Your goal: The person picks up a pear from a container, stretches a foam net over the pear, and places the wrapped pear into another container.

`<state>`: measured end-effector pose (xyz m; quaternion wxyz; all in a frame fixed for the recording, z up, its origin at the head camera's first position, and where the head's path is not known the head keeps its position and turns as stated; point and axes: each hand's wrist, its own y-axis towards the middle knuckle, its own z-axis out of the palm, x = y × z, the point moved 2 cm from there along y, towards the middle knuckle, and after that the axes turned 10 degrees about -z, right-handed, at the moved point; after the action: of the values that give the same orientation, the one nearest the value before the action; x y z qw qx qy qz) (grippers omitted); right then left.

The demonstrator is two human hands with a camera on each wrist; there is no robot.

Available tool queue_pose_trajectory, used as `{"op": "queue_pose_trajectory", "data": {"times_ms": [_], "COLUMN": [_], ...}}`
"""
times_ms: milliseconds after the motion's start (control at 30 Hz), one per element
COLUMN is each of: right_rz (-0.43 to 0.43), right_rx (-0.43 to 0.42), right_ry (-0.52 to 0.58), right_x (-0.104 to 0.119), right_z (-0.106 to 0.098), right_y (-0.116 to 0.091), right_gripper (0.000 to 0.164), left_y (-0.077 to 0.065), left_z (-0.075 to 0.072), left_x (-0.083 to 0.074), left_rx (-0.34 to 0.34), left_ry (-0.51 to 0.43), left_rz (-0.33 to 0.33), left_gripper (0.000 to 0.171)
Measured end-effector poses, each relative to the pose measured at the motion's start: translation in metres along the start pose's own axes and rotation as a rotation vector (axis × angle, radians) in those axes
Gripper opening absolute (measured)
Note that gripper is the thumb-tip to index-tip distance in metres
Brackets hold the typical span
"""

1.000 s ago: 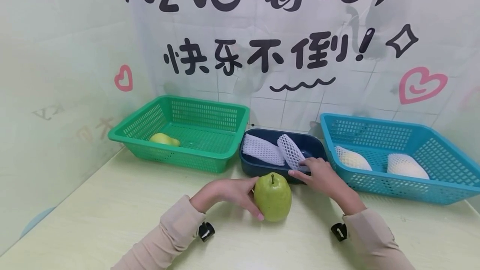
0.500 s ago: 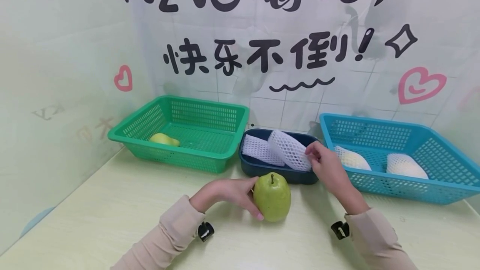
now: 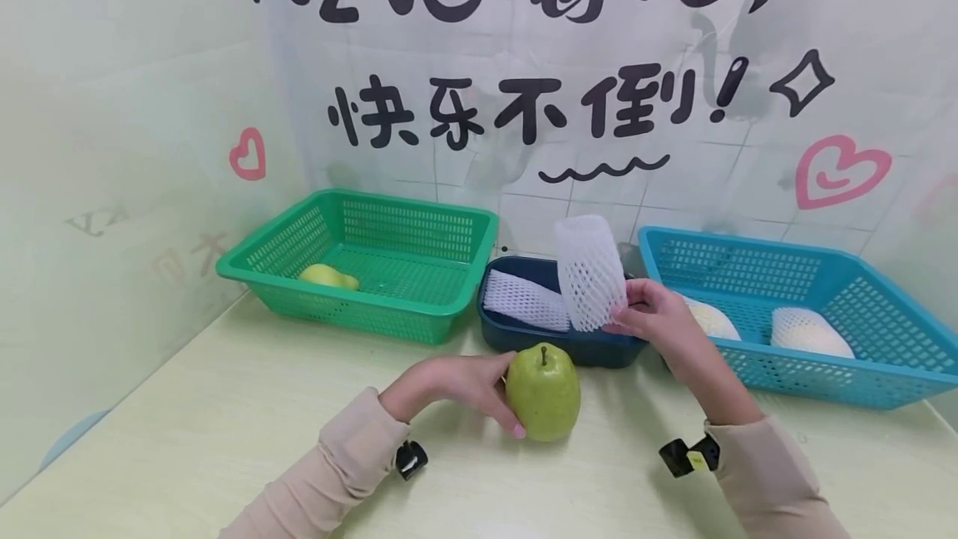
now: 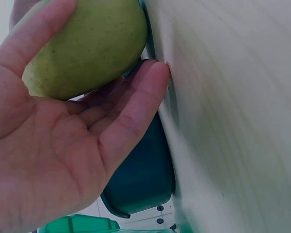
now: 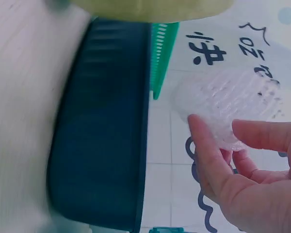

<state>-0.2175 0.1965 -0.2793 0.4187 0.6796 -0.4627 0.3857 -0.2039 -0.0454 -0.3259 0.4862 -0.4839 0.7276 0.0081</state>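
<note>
Green pear (image 3: 545, 393) held in left fingers (image 4: 133, 114); foam net sleeve (image 3: 587, 273) pinched in right fingers (image 5: 211, 150), navy tray (image 3: 599, 349) below. Sleeve pickup seems in hand; widening probably needed next.

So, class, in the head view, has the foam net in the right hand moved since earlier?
Yes, upward: the foam net now sticks up above the back rim of the navy tray; a second ago it lay inside.

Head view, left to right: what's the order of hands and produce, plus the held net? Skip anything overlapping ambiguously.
Yellow fruit in the green basket → left hand → green fruit → held net → right hand → rightmost netted item in the blue basket.
</note>
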Motion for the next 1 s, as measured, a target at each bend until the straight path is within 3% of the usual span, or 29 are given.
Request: {"op": "queue_pose_trajectory", "data": {"times_ms": [167,433,733,1000], "right_rz": [0.016,-0.039,-0.100,-0.190], "right_rx": [0.054,0.123,0.153,0.199], "right_ry": [0.049,0.043,-0.031,0.021], "right_x": [0.006,0.023,0.042,0.053], "right_z": [-0.004,-0.007,0.001,0.012], "right_y": [-0.003,-0.010,-0.020,-0.029], "right_gripper": [0.042,0.050,0.042,0.036], "left_y": [0.001,0.001,0.001,0.002], "left_z": [0.001,0.000,0.000,0.001], "left_x": [-0.001,-0.002,0.001,0.001], "left_rx": [0.008,0.011,0.020,0.026], "left_ry": [0.002,-0.002,-0.023,-0.026], "left_rz": [0.006,0.010,0.013,0.035], "left_gripper": [0.078,0.077,0.080,0.085]}}
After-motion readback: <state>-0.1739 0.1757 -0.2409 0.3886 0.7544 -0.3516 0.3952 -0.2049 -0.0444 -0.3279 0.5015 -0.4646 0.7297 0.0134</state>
